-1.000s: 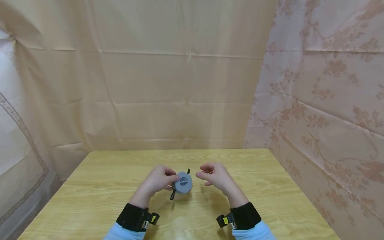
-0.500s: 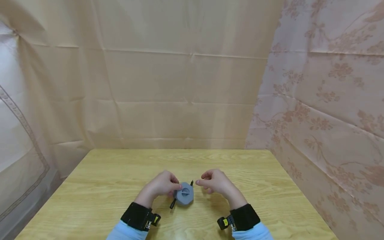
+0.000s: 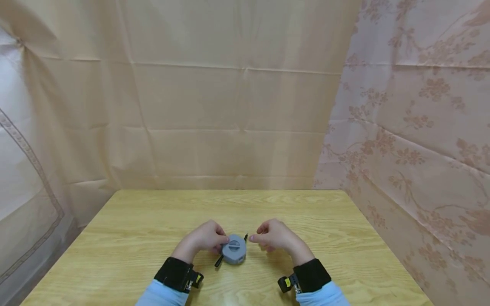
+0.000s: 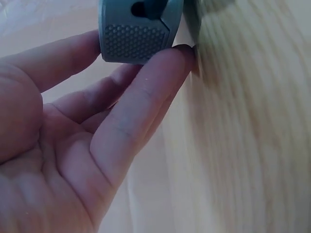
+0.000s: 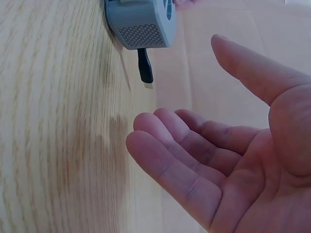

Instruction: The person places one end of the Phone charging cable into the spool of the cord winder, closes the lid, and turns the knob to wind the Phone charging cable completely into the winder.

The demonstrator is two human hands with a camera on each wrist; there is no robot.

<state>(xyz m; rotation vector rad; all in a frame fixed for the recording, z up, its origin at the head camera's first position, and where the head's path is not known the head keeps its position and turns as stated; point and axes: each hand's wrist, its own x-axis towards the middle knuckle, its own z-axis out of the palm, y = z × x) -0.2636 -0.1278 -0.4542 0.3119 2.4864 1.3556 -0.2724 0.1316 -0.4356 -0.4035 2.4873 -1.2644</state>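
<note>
A grey, roughly six-sided retractable cable reel (image 3: 234, 249) with a raised bar across its top is near the front middle of the table. My left hand (image 3: 206, 237) pinches its left edge between thumb and fingers. In the left wrist view, dimpled side grips show on the reel (image 4: 136, 42). One black cable end (image 3: 218, 262) sticks out at the lower left, the other (image 3: 246, 238) at the upper right. Beside that second end is my right hand (image 3: 276, 235). In the right wrist view its fingers (image 5: 167, 162) are relaxed, apart from the black end (image 5: 145, 65), with nothing held.
The wooden table (image 3: 153, 212) stretches away to a plain beige cloth (image 3: 191, 106) behind it. A flowered cloth (image 3: 413, 140) hangs along the right side. Each wrist wears a black band (image 3: 174, 274) with a small camera.
The left hand and the reel have come lower and nearer the body, and the reel has turned slightly. The right hand has lowered too, its fingertips nearer the upper black end.
</note>
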